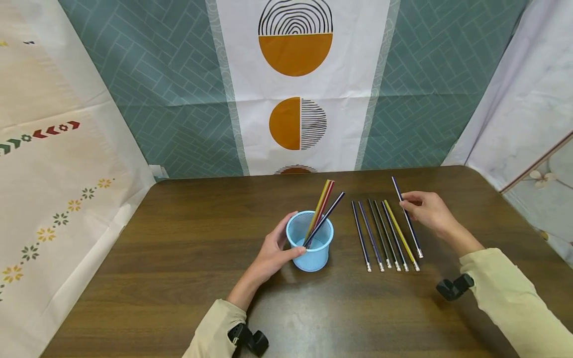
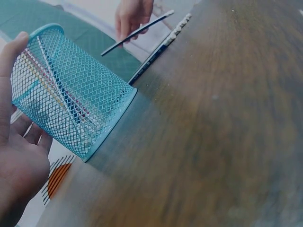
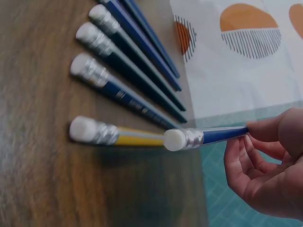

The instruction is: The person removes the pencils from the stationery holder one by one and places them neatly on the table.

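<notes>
My left hand (image 1: pixel 274 248) holds a light blue mesh pencil cup (image 1: pixel 312 261), thumb at the near rim and fingers round the far side. The cup stands upright with a yellow pencil (image 1: pixel 320 204), a red one and a dark blue one (image 1: pixel 333 205) leaning in it. To the right, my right hand (image 1: pixel 425 211) pinches a blue pencil (image 3: pixel 215 135) between thumb and fingers. Its white eraser end points toward me, and it hangs just above the table. Beside it lies a row of several dark pencils (image 1: pixel 361 233), with a yellow pencil (image 1: pixel 400 233) at the right end.
All of this is on a brown wooden table (image 1: pixel 179 258). Behind its back edge hangs a green and white patterned cloth (image 1: pixel 188 99). Pale cloths hang at the left and right sides. Each sleeve carries a black wrist camera (image 1: pixel 248 339).
</notes>
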`<state>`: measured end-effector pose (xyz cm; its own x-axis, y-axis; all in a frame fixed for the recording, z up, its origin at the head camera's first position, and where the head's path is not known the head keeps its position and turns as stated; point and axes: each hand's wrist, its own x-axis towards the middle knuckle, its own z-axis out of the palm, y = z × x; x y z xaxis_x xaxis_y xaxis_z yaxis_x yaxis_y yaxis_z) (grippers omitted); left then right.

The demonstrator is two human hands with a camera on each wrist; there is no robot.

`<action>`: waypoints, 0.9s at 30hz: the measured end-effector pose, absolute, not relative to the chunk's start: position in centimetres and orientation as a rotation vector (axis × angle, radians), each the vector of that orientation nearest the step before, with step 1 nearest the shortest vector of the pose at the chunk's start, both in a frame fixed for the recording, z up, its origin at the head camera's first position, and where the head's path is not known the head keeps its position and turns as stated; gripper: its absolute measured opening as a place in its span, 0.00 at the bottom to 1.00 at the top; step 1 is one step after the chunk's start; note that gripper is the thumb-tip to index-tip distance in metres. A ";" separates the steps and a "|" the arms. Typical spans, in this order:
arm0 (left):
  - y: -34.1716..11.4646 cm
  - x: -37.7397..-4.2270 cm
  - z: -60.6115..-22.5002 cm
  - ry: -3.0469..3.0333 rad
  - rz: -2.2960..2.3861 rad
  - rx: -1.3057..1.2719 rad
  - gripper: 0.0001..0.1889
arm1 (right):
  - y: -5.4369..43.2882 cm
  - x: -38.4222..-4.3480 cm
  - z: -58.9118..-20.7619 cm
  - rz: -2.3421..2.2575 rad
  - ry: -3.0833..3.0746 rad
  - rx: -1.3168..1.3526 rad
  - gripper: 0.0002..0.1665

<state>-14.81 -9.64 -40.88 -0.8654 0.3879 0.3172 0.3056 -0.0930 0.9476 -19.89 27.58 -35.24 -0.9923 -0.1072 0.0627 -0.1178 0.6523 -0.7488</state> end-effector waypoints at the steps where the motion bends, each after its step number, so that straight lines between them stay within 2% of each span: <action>1: -9.6 -14.8 -40.9 2.073 2.137 0.795 0.44 | 27.7 -19.9 -35.4 1.301 -2.843 0.187 0.22; 27: -9.6 -14.8 -41.1 2.046 2.161 0.790 0.46 | 29.3 -20.0 -38.5 1.338 -2.935 0.028 0.22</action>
<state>-14.81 -9.61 -41.08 -0.8666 0.3848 0.3178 0.2964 -0.1156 0.9481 -20.02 29.35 -38.51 -0.9963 -0.0508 -0.0691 0.0188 0.6565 -0.7541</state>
